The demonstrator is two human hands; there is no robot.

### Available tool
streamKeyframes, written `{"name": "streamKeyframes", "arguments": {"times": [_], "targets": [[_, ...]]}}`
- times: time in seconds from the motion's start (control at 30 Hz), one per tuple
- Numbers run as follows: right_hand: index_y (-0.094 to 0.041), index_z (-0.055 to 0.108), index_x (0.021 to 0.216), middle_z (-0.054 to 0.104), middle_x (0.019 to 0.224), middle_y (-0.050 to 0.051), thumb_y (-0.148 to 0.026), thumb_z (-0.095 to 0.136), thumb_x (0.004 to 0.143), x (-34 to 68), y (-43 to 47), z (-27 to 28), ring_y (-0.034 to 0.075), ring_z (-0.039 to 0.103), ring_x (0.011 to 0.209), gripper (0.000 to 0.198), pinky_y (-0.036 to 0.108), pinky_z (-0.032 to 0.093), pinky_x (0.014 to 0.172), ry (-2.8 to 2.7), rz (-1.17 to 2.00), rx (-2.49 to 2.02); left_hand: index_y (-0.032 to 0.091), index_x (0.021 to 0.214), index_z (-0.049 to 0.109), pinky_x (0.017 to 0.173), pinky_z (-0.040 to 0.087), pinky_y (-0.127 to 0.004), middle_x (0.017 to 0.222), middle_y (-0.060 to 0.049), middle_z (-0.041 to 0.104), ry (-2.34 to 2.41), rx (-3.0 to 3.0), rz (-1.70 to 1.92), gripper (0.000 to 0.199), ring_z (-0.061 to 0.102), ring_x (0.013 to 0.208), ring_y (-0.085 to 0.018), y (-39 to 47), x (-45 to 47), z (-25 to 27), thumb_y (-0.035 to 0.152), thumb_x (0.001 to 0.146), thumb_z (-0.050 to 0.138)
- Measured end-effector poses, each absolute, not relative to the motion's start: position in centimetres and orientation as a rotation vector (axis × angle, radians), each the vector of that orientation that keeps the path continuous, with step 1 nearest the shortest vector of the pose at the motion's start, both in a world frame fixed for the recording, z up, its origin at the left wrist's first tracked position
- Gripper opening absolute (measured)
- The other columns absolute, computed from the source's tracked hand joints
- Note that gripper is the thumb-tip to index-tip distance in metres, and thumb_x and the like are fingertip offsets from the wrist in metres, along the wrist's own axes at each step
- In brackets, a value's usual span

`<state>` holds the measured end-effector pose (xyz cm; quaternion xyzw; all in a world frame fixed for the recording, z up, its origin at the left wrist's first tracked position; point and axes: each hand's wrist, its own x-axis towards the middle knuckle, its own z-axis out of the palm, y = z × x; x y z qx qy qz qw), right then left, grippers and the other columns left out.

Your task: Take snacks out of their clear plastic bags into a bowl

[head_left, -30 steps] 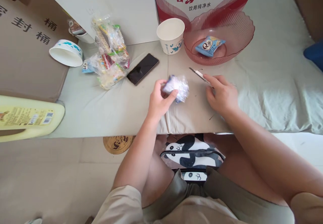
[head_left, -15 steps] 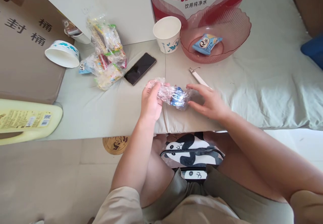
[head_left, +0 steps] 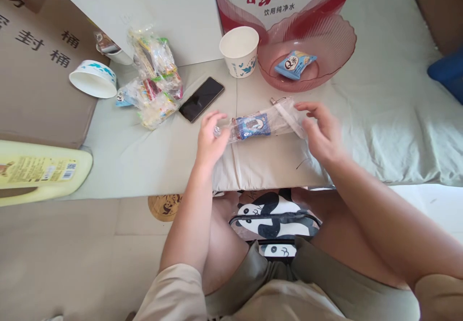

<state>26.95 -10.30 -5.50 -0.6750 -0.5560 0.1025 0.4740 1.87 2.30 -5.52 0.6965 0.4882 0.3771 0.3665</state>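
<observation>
A clear plastic bag is spread lengthwise between my hands above the cloth-covered surface. Inside it, towards the left, lies a blue snack packet with a picture on its front. My left hand curls around the bag's crumpled left end, thumb below and fingers above. At the wide right end, my right hand has thumb and fingers apart close to the bag's edge; it is slightly blurred. A white stick-like object with a small metal tip lies behind the bag, partly seen through it.
Behind are a dark phone, a paper cup and a pink bowl holding a blue packet. Wrapped snacks and a tipped paper cup are left, near a cardboard box and yellow jug.
The bag, bunched up before, is now stretched out flat, with the blue packet showing its front. My right hand has moved right, and my left hand slightly left.
</observation>
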Motion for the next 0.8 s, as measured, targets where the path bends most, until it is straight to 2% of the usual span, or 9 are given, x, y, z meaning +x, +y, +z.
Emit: {"name": "streamKeyframes", "arguments": {"times": [0.1, 0.23, 0.37, 0.43, 0.5, 0.6, 0.67, 0.73, 0.8], "targets": [[-0.020, 0.057, 0.132, 0.071, 0.120, 0.013, -0.031, 0.059, 0.084, 26.7, -10.1, -5.8, 0.032, 0.066, 0.112, 0.049, 0.050, 0.052, 0.096, -1.574, 0.207, -1.701, 0.022, 0.084, 0.073, 0.114, 0.044, -0.049, 0.120, -0.010, 0.068, 1.234, 2.004, 0.833, 0.010, 0.064, 0.119, -0.029, 1.6, 2.0, -4.9, 0.023, 0.074, 0.072], [-0.025, 0.067, 0.117, 0.066, 0.083, 0.006, -0.022, 0.053, 0.085, 26.6, -10.1, -5.5, 0.028, 0.066, 0.088, 0.035, 0.047, 0.053, 0.086, -1.603, 0.108, -1.828, 0.024, 0.076, 0.071, 0.117, 0.041, -0.050, 0.111, -0.008, 0.070, 1.151, 2.160, 1.032, 0.004, 0.061, 0.124, -0.029, 0.7, 1.6, -3.3, 0.025, 0.079, 0.069], [-0.027, 0.071, 0.109, 0.068, 0.116, 0.013, -0.021, 0.053, 0.085, 25.8, -10.8, -4.6, 0.033, 0.064, 0.110, 0.031, 0.052, 0.050, 0.094, -1.649, 0.015, -1.758, 0.027, 0.071, 0.069, 0.112, 0.044, -0.049, 0.098, -0.004, 0.072, 1.029, 2.287, 1.006, 0.007, 0.064, 0.116, -0.029, -0.6, 0.8, -1.6, 0.022, 0.074, 0.073], [-0.026, 0.066, 0.124, 0.064, 0.135, 0.013, -0.022, 0.055, 0.084, 25.1, -10.9, -4.4, 0.035, 0.056, 0.129, 0.042, 0.054, 0.045, 0.104, -1.758, 0.018, -1.689, 0.026, 0.072, 0.069, 0.097, 0.051, -0.042, 0.088, -0.002, 0.073, 0.973, 2.297, 0.876, 0.007, 0.068, 0.094, -0.024, -1.2, 0.5, -1.1, 0.020, 0.074, 0.073], [-0.026, 0.062, 0.133, 0.068, 0.132, 0.011, -0.023, 0.055, 0.085, 24.5, -10.9, -4.4, 0.034, 0.053, 0.136, 0.049, 0.056, 0.036, 0.113, -1.898, 0.050, -1.640, 0.026, 0.075, 0.070, 0.078, 0.052, -0.034, 0.078, 0.000, 0.071, 0.970, 2.233, 0.732, 0.007, 0.063, 0.070, -0.018, -1.7, 0.2, -1.0, 0.020, 0.073, 0.073], [-0.025, 0.068, 0.123, 0.077, 0.093, 0.006, -0.030, 0.051, 0.092, 24.1, -11.0, -4.3, 0.029, 0.067, 0.109, 0.036, 0.054, 0.034, 0.113, -2.108, 0.157, -1.584, 0.024, 0.080, 0.070, 0.058, 0.043, -0.026, 0.065, 0.002, 0.067, 1.027, 2.014, 0.574, 0.007, 0.052, 0.051, -0.012, -1.9, -0.2, -1.1, 0.029, 0.077, 0.073], [-0.023, 0.074, 0.108, 0.072, 0.070, 0.004, -0.039, 0.046, 0.097, 23.9, -11.1, -4.2, 0.026, 0.068, 0.079, 0.034, 0.046, 0.045, 0.094, -2.222, 0.240, -1.591, 0.023, 0.083, 0.070, 0.055, 0.041, -0.025, 0.056, 0.003, 0.060, 1.093, 1.921, 0.549, 0.013, 0.050, 0.047, -0.012, -1.7, -0.4, -1.3, 0.036, 0.084, 0.068], [-0.023, 0.075, 0.098, 0.067, 0.061, 0.004, -0.045, 0.041, 0.099, 23.8, -11.3, -4.1, 0.023, 0.061, 0.061, 0.040, 0.038, 0.042, 0.069, -2.271, 0.290, -1.711, 0.024, 0.087, 0.072, 0.064, 0.047, -0.027, 0.059, 0.003, 0.059, 1.184, 1.979, 0.616, 0.015, 0.057, 0.056, -0.015, -1.2, -0.3, -1.7, 0.037, 0.084, 0.069], [-0.024, 0.075, 0.100, 0.069, 0.063, 0.005, -0.043, 0.041, 0.099, 23.5, -11.5, -4.0, 0.021, 0.057, 0.054, 0.039, 0.033, 0.030, 0.057, -2.225, 0.284, -1.892, 0.024, 0.097, 0.074, 0.085, 0.052, -0.033, 0.085, -0.002, 0.068, 1.240, 2.111, 0.695, 0.024, 0.067, 0.086, -0.021, -0.6, -0.1, -2.3, 0.034, 0.075, 0.077]]}}
